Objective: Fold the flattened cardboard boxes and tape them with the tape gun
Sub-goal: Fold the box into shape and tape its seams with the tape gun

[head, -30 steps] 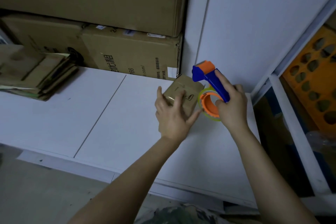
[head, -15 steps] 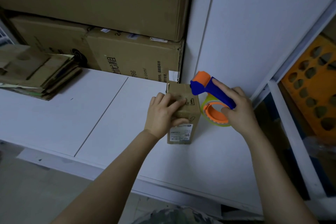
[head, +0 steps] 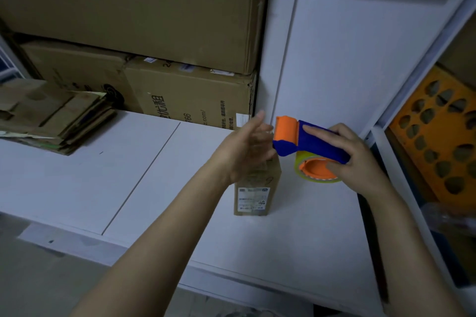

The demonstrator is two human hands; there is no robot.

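Head view: at frame centre a small box [head: 253, 193] stands upright on the white tabletop [head: 77, 183]. The left hand [head: 247, 147], blurred, is spread with straight fingers over the box's top; whether it touches is unclear. Just right of it, the right hand [head: 360, 162] grips the blue-and-orange tape gun [head: 309, 144]. Flattened boxes [head: 51, 116] are stacked at the left edge, below big cartons [head: 154, 20].

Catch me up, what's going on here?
A person is set to tape a small box that stands upright on the white table. The right hand grips the tape gun at the box's top. The left hand is open over that top, beside the gun's orange end. A stack of flattened boxes lies at far left.
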